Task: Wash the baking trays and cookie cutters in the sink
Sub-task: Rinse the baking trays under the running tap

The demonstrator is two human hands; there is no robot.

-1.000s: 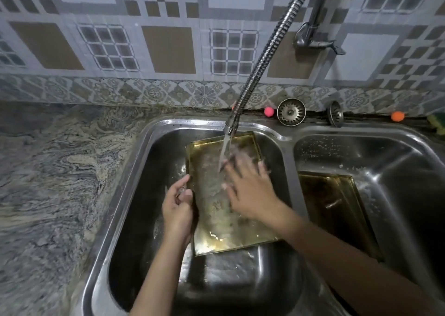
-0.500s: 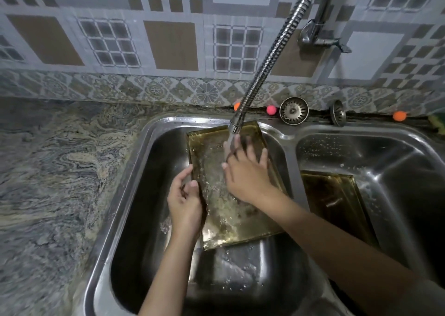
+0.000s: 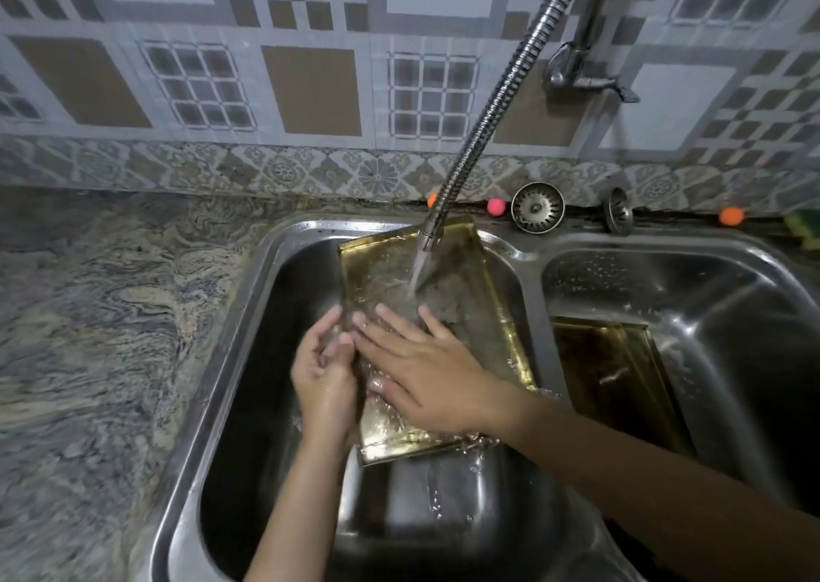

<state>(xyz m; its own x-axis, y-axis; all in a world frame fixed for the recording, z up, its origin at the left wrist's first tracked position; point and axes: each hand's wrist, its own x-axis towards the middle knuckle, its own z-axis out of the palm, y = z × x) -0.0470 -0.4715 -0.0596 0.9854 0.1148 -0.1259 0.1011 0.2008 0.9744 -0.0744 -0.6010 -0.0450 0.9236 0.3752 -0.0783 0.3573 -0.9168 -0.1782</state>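
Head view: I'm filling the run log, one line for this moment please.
step: rinsing | left hand: grips gold metal baking tray edge | right hand: flat on tray | flexible steel faucet: running

**Home kitchen, sink corner**

Double-bowl stainless steel sink (image 3: pixel 528 244) set into a marbled granite table (image 3: pixel 97 315). Patterned wall tiles (image 3: pixel 310 89) behind, floral border strip along the table's back edge. Flexible metal faucet hose (image 3: pixel 497 106) running water into the left bowl. Two drain strainers (image 3: pixel 538 207) propped at the sink's back edge. Gold baking tray (image 3: pixel 443 297) in the left bowl, another (image 3: pixel 616 373) in the right.
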